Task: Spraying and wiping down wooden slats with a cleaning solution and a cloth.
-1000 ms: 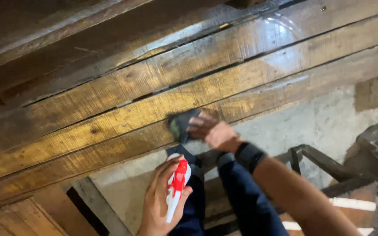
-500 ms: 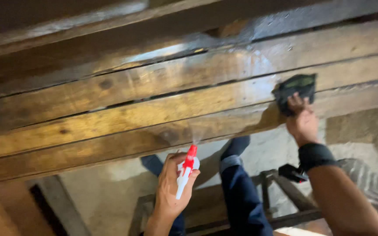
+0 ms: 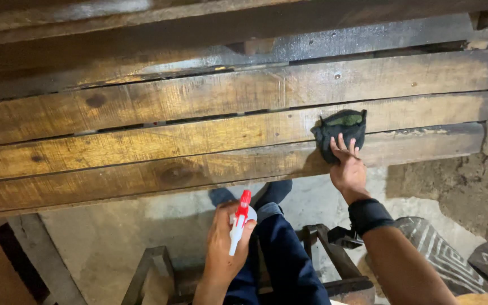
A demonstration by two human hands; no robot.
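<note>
Near surface's right end: right hand (image 3: 348,169) fingers flat on cloth (image 3: 341,131); press evenly along plank grain. Left hand (image 3: 224,248) fingers wrapped round spray bottle (image 3: 239,226).

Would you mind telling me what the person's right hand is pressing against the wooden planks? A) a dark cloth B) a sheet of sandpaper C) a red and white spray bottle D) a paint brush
A: the right hand lies with fingers spread on a dark cloth on the planks, while the left hand holds the spray bottle.
</note>
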